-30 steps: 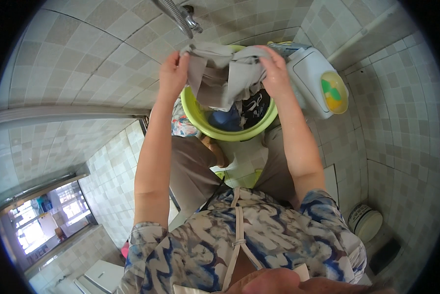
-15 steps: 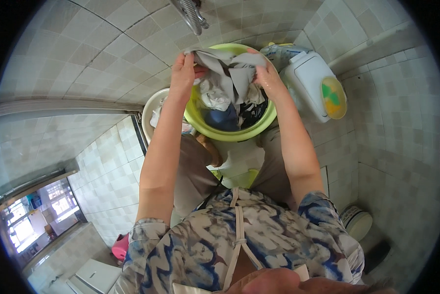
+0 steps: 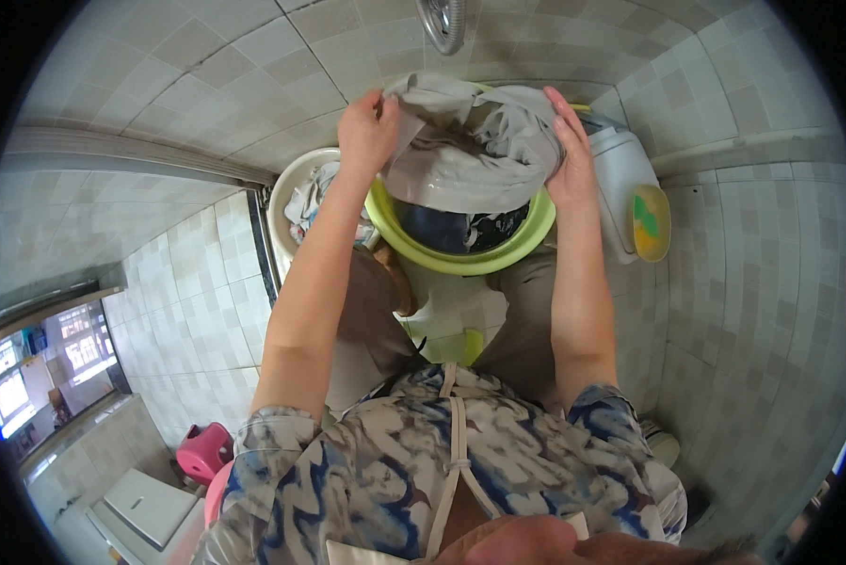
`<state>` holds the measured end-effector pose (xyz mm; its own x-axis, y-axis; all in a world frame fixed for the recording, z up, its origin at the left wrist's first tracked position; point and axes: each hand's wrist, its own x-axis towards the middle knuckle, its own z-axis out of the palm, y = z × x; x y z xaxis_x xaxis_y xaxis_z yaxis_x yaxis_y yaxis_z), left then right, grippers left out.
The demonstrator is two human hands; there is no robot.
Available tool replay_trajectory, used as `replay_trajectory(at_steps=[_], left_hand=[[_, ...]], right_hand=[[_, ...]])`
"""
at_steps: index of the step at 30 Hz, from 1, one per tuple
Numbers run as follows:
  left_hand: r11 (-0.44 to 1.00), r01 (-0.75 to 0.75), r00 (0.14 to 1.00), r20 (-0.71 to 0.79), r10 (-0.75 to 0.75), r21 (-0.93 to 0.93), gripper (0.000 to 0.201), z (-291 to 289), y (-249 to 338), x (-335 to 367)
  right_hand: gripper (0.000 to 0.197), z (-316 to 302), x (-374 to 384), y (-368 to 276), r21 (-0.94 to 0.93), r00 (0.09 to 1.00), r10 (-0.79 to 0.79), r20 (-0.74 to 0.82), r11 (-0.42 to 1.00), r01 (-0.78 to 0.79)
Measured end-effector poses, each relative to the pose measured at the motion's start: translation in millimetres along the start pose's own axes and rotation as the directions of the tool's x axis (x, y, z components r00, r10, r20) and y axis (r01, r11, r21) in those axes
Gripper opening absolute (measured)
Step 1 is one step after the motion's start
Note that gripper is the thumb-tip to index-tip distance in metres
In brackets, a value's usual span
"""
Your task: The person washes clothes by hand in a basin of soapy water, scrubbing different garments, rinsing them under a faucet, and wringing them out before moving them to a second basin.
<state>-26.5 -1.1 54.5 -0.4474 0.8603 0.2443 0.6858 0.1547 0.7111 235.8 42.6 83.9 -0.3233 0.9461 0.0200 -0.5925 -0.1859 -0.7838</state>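
Observation:
A grey garment (image 3: 470, 193) is stretched wide between my hands, its opening spread and the inside showing. My left hand (image 3: 368, 134) pinches its left edge. At the right edge, my right hand (image 3: 574, 155) holds the cloth with fairly straight fingers; the thumb is partly hidden. Directly beneath, a lime-green basin (image 3: 460, 266) holds dark wet clothes (image 3: 432, 226), with the garment covering its far part.
To the left stands a white basin (image 3: 278, 212) with light clothes in it. A white container (image 3: 620, 174) and a yellow-green soap dish (image 3: 651, 226) are at the right. A shower hose (image 3: 444, 24) hangs at the wall; a pink stool (image 3: 203, 452) stands lower left.
The grey garment has gone from bunched over the basin to spread open. My hands have moved farther apart, and the view has shifted somewhat.

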Motion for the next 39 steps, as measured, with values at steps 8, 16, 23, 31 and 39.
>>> replay_trajectory(at_steps=[8, 16, 23, 31, 39], left_hand=[[0.993, 0.003, 1.000, -0.028, -0.006, -0.117, 0.026, -9, -4, 18], [0.265, 0.651, 0.757, 0.632, -0.166, -0.711, 0.027, -6, 69, -8], [0.857, 0.399, 0.866, 0.442, -0.235, -0.326, 0.035, 11, -10, -19], [0.972, -0.103, 0.953, 0.258, 0.156, -0.210, 0.035, 85, -41, -72], [0.932, 0.193, 0.945, 0.312, -0.094, -0.305, 0.032, 48, -31, -37]], right_hand=[[0.061, 4, 6, 0, -0.004, 0.994, 0.021, 0.108, 1.000, -0.021], [0.068, 23, -9, 55, -0.545, 0.959, 0.116, 0.258, 0.837, 0.045], [0.031, -2, -2, 32, -0.059, 0.986, 0.073, -0.153, 0.995, -0.083], [0.034, -7, -3, 28, 0.057, 0.981, 0.124, -0.149, 0.992, -0.117], [0.031, 5, -3, 4, -0.478, 0.999, 0.024, -0.031, 0.878, -0.036]])
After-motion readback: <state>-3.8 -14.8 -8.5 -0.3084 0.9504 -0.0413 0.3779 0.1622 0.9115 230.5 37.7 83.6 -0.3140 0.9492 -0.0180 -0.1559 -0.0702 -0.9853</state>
